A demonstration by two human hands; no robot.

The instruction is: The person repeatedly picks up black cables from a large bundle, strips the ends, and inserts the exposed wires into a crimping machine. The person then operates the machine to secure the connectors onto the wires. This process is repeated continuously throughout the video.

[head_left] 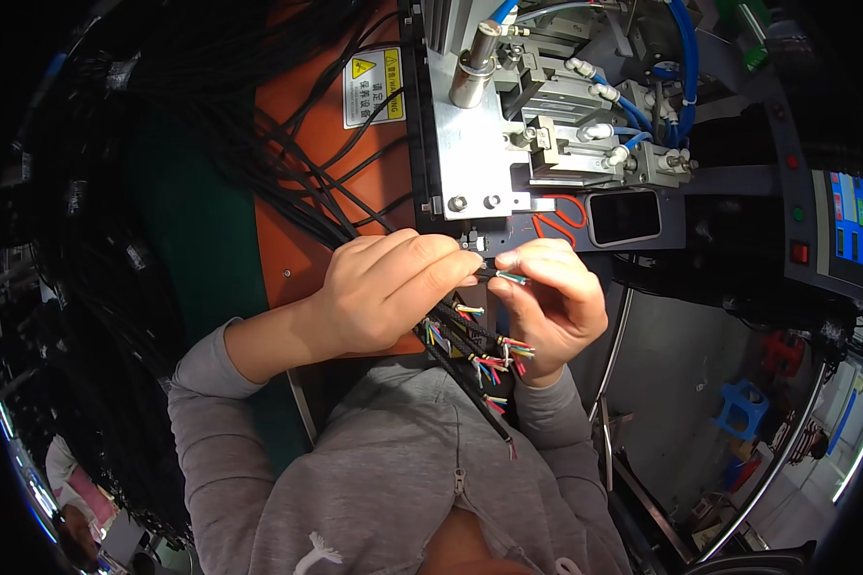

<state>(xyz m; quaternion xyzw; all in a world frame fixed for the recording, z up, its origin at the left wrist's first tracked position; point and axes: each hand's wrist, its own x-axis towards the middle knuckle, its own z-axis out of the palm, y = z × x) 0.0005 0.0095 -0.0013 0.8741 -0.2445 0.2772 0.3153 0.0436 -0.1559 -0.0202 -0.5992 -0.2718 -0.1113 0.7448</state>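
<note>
My left hand (379,292) pinches a black cable (486,273) close to its end, in front of the machine. Thin green and white wires (514,278) fan out of that cable end. The thumb and fingers of my right hand (558,302) are closed on these wires. Below both hands, several more black cables (458,362) hang over the table edge toward my lap, their stripped ends showing red, yellow, white and blue wires (492,364). Just beyond my fingertips, a small white block (481,244) sits at the machine's front.
A metal press plate (470,158) with pneumatic cylinders (580,144) and blue hoses stands ahead. Red-handled pliers or snips (564,216) and a dark phone-like slab (625,217) lie right of it. Long black cables (297,182) cross the orange tabletop (292,254). At right is a screen (849,230).
</note>
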